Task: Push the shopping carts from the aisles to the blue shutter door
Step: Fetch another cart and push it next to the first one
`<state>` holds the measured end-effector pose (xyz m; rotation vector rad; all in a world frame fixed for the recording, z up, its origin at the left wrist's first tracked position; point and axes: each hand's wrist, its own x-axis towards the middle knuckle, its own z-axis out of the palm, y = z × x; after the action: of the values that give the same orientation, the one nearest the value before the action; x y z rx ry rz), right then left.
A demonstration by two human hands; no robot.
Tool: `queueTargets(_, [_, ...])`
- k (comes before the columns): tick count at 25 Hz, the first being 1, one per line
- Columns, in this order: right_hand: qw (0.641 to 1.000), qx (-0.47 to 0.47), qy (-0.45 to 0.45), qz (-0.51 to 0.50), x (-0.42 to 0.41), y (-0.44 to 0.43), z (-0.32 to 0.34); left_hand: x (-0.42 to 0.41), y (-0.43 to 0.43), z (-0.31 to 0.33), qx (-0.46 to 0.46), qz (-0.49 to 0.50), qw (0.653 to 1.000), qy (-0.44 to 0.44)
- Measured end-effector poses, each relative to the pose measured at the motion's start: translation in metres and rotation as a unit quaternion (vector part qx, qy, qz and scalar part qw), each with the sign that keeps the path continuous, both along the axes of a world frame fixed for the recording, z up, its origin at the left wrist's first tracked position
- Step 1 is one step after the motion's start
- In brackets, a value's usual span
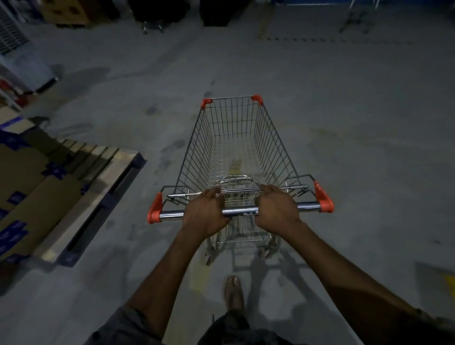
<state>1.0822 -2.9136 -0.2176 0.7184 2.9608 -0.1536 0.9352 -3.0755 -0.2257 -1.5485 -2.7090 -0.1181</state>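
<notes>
A wire shopping cart (234, 138) with orange corner caps stands on the grey floor straight ahead of me, its basket holding nothing. Its chrome handle bar (240, 211) runs across in front of me. My left hand (206, 213) is wrapped over the bar left of centre. My right hand (277, 209) grips the bar right of centre. A strip of blue wall (317, 2) shows at the top edge, far ahead on the right. Another cart's metal frame (357, 17) stands in front of it.
A wooden pallet (98, 187) with flattened cardboard boxes (32, 197) lies close on the left. Dark bins and stacked boxes (157, 12) line the far side. A white cabinet (22, 56) stands far left. Open floor (344, 110) stretches ahead and right. My foot (234, 293) is behind the cart.
</notes>
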Motion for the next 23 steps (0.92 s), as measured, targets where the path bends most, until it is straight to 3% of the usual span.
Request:
queueTargets(4, [0.997,0.009,0.059,-0.055,-0.017,0.047,-0.007,-0.032,0.058,-0.012,0.056,-0.057,0.995,0.054])
queueTargets(11, [0.985,0.058,0.055,-0.154,-0.063,0.143,-0.011,-0.102,0.178,-0.015,0.039,-0.146,0.988,-0.023])
queueTargets(15, [0.962,0.093,0.082,-0.242,-0.095,0.190,-0.015,-0.129,0.250,-0.013,0.023,-0.133,0.991,-0.020])
queueTargets(23, [0.952,0.128,0.164,-0.223,-0.121,0.334,-0.034,-0.162,0.396,-0.019,0.066,-0.157,0.984,0.060])
